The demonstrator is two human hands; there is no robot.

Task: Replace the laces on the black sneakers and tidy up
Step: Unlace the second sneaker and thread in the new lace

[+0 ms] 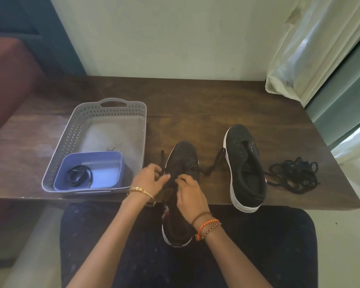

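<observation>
Black is the colour of the sneaker (180, 163) we hold in the middle, with its toe on the wooden table (195, 104) and its heel down over our lap. Our left hand (149, 179) curls its fingers and pinches a black lace (162, 161) at the left side of the shoe. Our right hand (190, 196) rests on top of the shoe and pinches the lace too, close to the left hand. One end of the lace sticks up past our left fingers, and another part runs out to the right across the table. We see a second black sneaker (245, 169) with a white sole standing to the right, apart from the first one, with its toe pointing away from us. We cannot tell if it has a lace in its holes. Just to the right of that shoe lies a loose pile of black laces (295, 175) on the table. On the left sits a grey basket (75, 129) with little holes in its walls. Inside the basket, at the near end, is a blue box (104, 161), and a rolled-up black lace (79, 175) lies in that box. We wear a gold bangle (142, 191) on the left wrist and string bands (208, 225) on the right wrist.
</observation>
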